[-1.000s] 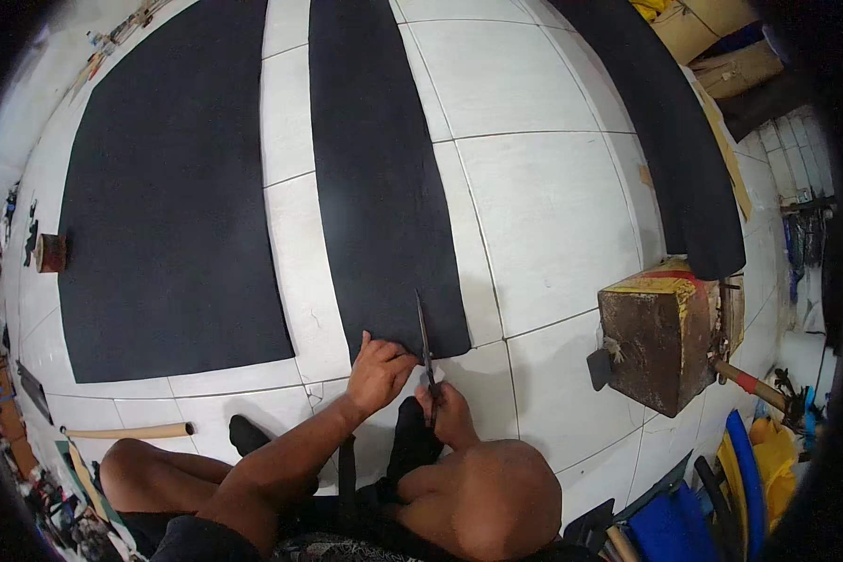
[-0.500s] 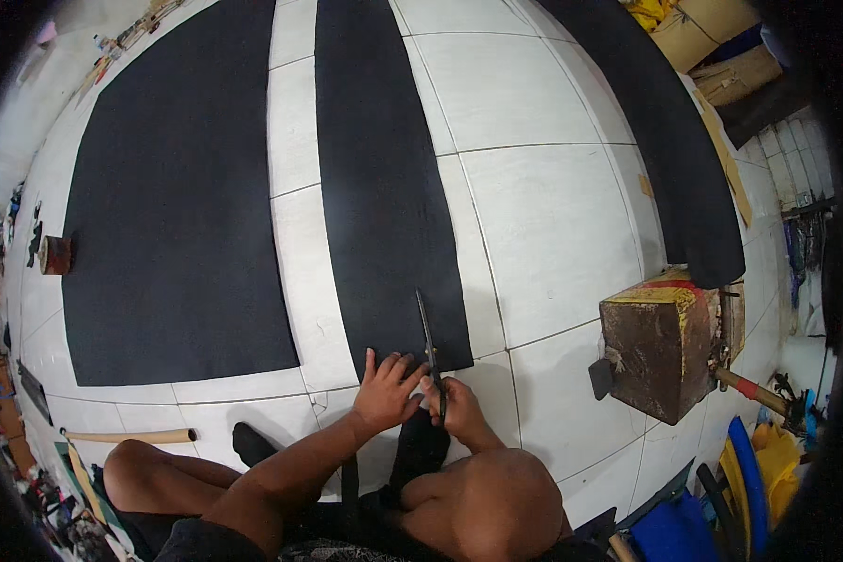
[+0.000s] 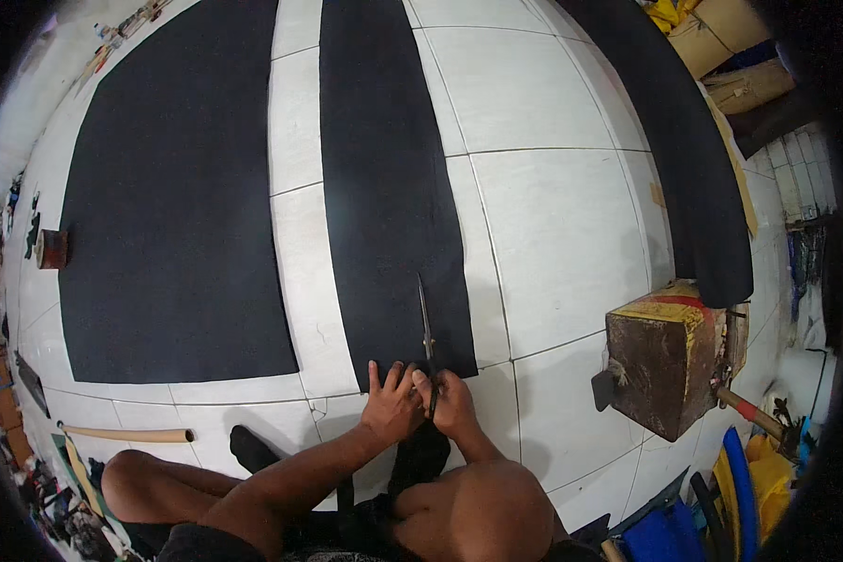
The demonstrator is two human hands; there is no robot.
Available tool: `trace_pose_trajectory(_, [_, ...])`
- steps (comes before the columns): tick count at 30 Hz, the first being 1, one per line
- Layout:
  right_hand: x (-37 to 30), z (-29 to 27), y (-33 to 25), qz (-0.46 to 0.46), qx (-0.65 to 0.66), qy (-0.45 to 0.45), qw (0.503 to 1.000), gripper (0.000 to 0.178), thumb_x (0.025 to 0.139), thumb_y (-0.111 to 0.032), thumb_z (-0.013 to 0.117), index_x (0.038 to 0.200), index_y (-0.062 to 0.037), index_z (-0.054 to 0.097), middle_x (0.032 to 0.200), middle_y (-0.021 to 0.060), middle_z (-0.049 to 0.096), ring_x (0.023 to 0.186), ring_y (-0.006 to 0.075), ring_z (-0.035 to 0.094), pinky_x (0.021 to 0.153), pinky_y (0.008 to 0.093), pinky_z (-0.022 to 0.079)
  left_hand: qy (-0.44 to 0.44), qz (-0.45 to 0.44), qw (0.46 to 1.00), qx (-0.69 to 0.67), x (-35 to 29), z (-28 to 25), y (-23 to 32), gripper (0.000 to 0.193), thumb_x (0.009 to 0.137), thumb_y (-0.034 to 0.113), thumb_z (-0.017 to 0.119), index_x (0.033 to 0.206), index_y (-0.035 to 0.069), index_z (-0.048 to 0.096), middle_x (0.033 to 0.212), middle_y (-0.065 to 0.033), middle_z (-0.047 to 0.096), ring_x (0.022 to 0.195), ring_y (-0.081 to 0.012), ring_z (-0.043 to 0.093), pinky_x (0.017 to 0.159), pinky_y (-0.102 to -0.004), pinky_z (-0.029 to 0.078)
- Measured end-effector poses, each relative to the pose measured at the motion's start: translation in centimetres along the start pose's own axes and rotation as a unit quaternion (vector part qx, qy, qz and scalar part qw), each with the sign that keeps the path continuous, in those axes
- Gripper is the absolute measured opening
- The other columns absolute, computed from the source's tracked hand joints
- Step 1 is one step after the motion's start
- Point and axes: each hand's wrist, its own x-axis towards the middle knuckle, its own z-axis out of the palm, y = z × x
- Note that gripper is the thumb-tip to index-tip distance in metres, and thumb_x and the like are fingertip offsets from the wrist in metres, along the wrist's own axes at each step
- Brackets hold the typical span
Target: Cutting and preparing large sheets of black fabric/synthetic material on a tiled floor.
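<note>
Through the head view I see the right hand [image 3: 452, 403] gripping scissors [image 3: 428, 335] that extend over a narrow black strip [image 3: 384, 187]; the left hand [image 3: 392, 406] rests at its near edge. A wider black sheet [image 3: 173, 206] lies to the left on the white tiled floor [image 3: 557, 239].

A left hand [image 3: 393, 410] and a right hand [image 3: 452, 405] make two hands, with one pair of scissors [image 3: 426, 328]. A wide sheet [image 3: 178, 206] on the left and a thin sheet [image 3: 393, 206] to its right make two black sheets. On the right is one long black strip [image 3: 693, 169]. A big block [image 3: 656, 370] on the right and a small block [image 3: 51, 250] on the left make two blocks. Near left is one tube [image 3: 126, 435]. Two knees [image 3: 496, 510], two feet [image 3: 251, 448].
</note>
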Motion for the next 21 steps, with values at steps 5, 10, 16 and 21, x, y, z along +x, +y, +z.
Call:
trace_pose_trajectory(5, [4.0, 0.6, -3.0, 0.017, -0.059, 0.011, 0.998, 0.047, 0.092, -0.043, 0.066, 0.068, -0.0054, 0.051, 0.055, 0.0042, 0.053, 0.049, 0.0128, 0.052, 0.047, 0.0287, 0.042, -0.010, -0.005, 1.000, -0.005, -0.3, 0.1, -0.3, 0.058, 0.087, 0.046, 0.063, 0.135, 0.015, 0.053, 0.141, -0.0168, 0.036, 0.135, -0.0387, 0.033, 0.107, -0.0747, 0.015])
trace_pose_trajectory(10, [9.5, 1.1, -5.4, -0.012, -0.036, 0.035, 0.999, 0.052, 0.090, -0.050, 0.065, 0.066, -0.0070, 0.049, 0.054, 0.0024, 0.051, 0.046, 0.0124, 0.052, 0.046, 0.0289, 0.041, -0.008, -0.014, 0.999, -0.041, 0.2, -1.2, 0.1, 0.054, 0.090, 0.046, 0.059, 0.139, 0.024, 0.050, 0.141, -0.0142, 0.038, 0.136, -0.0355, 0.032, 0.106, -0.0743, 0.015])
trace_pose_trajectory(16, [15.5, 1.6, -8.7, -0.001, -0.056, 0.025, 0.998, 0.056, 0.090, -0.056, 0.062, 0.068, -0.0058, 0.052, 0.057, 0.0065, 0.052, 0.052, 0.0184, 0.053, 0.052, 0.0339, 0.042, 0.018, -0.013, 0.998, -0.052, 0.3, -1.4, 0.0, 0.061, 0.087, 0.040, 0.064, 0.143, 0.028, 0.045, 0.138, -0.0148, 0.043, 0.130, -0.0355, 0.040, 0.102, -0.0762, 0.021])
trace_pose_trajectory(21, [21.1, 1.8, -12.4, 0.007, -0.042, 0.008, 0.999, 0.062, 0.089, -0.061, 0.059, 0.068, -0.0029, 0.056, 0.061, 0.0120, 0.055, 0.060, 0.0259, 0.056, 0.059, 0.0407, 0.044, 0.044, -0.015, 0.997, -0.061, 0.4, -1.4, -0.2, 0.059, 0.084, 0.038, 0.067, 0.140, 0.026, 0.050, 0.133, -0.0140, 0.048, 0.126, -0.0349, 0.044, 0.099, -0.0768, 0.025])
